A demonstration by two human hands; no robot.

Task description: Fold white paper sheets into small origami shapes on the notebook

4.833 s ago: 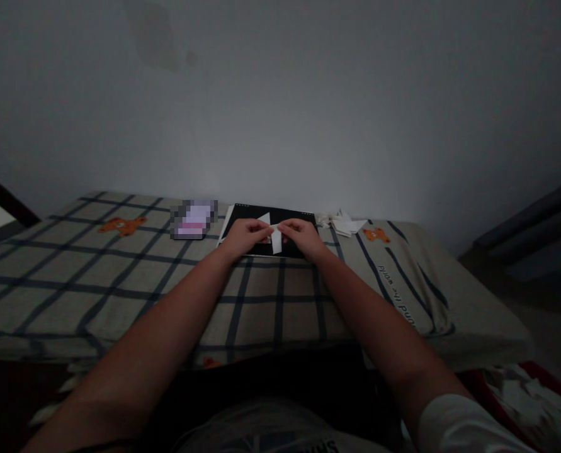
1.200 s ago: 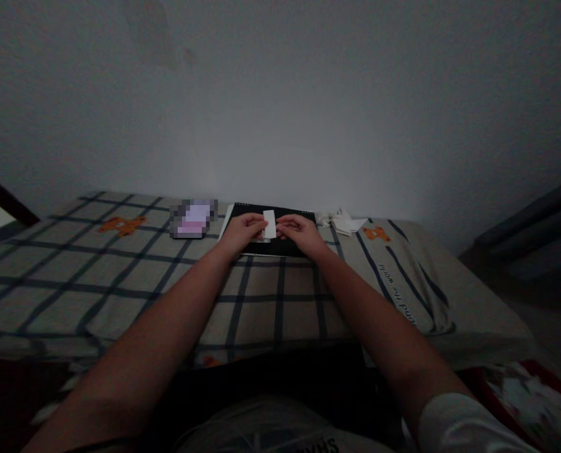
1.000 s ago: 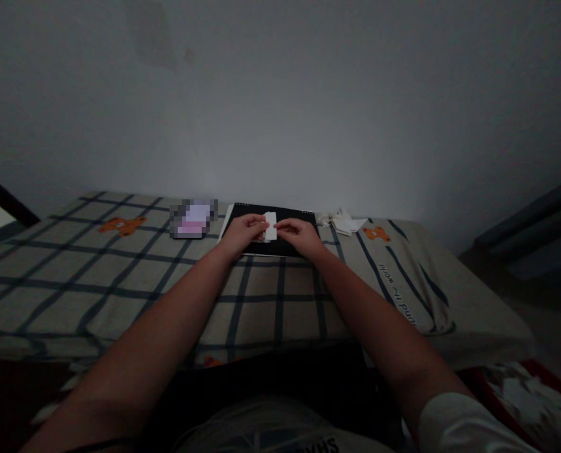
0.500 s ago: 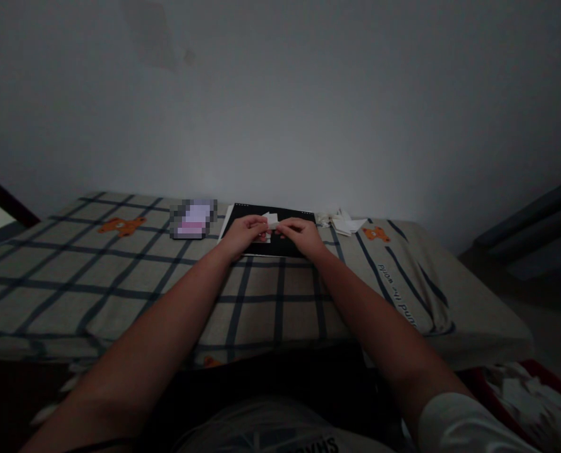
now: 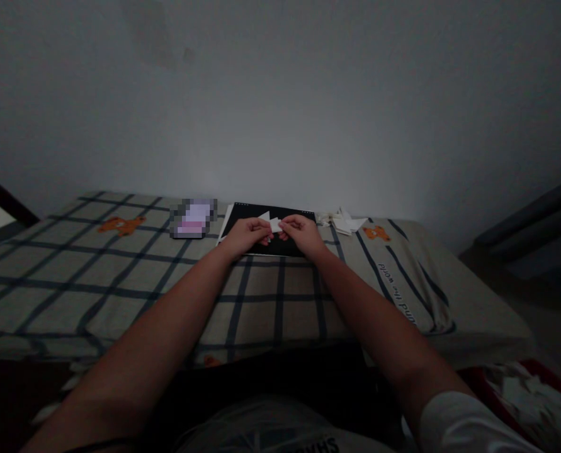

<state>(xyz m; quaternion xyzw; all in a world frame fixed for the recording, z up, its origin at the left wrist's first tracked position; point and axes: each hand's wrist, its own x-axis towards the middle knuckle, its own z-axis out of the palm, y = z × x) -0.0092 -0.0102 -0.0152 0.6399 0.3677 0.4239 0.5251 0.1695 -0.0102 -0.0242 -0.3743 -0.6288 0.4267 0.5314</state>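
Between my two hands is a small piece of folded white paper (image 5: 275,224), with pointed corners showing above the fingers. My left hand (image 5: 248,236) pinches its left side, and my right hand (image 5: 303,231) pinches the right side between thumb and fingers. Both hands are just over a black notebook (image 5: 287,247) with white pages showing at its left edge. The fingers hide part of the paper, so its full shape cannot be made out.
A phone (image 5: 195,219), blurred out, lies left of the notebook on the checked cloth (image 5: 133,270). Folded white paper pieces (image 5: 347,223) lie to the right. Behind rises a plain wall (image 5: 280,113). A red container (image 5: 538,370) holding crumpled white pieces stands low at the right.
The folded paper has turned between my fingers, and its pointed corners show more plainly. Both hands stay in nearly the same place over the notebook.
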